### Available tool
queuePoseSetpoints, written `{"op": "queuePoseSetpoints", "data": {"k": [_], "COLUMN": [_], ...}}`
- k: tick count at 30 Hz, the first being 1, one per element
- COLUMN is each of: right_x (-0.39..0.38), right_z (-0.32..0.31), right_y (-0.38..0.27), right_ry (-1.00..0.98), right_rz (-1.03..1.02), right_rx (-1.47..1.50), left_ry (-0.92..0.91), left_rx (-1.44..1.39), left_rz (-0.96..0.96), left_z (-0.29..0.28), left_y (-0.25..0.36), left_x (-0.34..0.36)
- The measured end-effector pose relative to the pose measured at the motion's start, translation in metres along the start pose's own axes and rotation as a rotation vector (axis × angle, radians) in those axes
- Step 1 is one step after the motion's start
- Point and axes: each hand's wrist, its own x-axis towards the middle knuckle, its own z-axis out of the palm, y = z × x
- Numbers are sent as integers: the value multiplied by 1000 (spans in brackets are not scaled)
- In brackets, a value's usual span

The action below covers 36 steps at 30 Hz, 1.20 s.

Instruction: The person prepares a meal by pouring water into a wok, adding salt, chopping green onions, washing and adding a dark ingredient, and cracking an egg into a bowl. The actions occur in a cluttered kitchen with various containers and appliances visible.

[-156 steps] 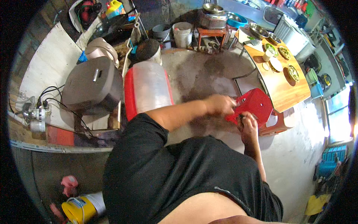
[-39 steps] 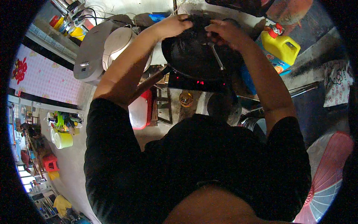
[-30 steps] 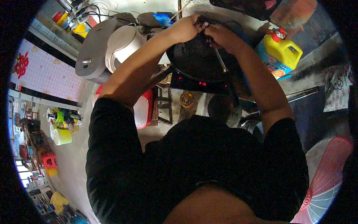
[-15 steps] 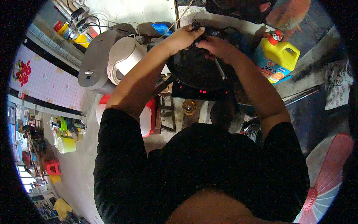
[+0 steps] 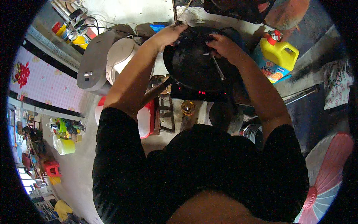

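Both hands are over a dark wok (image 5: pixel 188 78) on an induction cooker (image 5: pixel 190 95) with lit red digits. My left hand (image 5: pixel 172 36) is closed at the wok's far left, its fingertips on a dark, ragged clump (image 5: pixel 187 36) whose kind I cannot make out. My right hand (image 5: pixel 223 47), apart from it to the right, has curled fingers; dark matter shows at the fingertips. A long-handled utensil (image 5: pixel 220 70) leans in the wok below my right hand, its dark handle reaching over the near rim. Its working end is too dark to tell.
Left of the wok stand a beige rice cooker (image 5: pixel 121 59) and a grey appliance (image 5: pixel 95 61). A yellow-capped-in-red jug (image 5: pixel 278 56) stands right. The wok's handle (image 5: pixel 158 89) juts left toward me. A glass jar (image 5: pixel 188 107) sits below the cooker; a pink fan (image 5: pixel 324 183) is lower right.
My hands have come apart: the left has moved left, the right a little right. The dark clump stays by the left fingertips. More of the wok's inside shows; the utensil lies still.
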Motion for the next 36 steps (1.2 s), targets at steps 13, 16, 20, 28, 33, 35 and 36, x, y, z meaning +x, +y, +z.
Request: {"op": "queuePoseSetpoints", "data": {"k": [13,16,20,28,33,35,36], "right_x": [17,10,9,16,10,9,9], "right_z": [13,7,8,28,22,19,17], "right_y": [4,3,0,-6,-8,-7,-7], "right_ry": [97,119,91,81,91,216,205], "right_rz": [-259,-236,-161,-365,-313,-355,-306], "right_rx": [-264,-220,-92,-486,-545,-466,-453], "left_ry": [107,185,-79,-38,224,235,199], "left_rx": [600,501,-37,156,446,412,377], "left_rz": [476,322,147,487,525,430,356], "left_z": [18,-10,-9,17,-10,-23,-27], "left_y": [3,1,13,20,-13,-17,-17], "left_x": [-12,-18,-33,-29,-19,-20,-21]}}
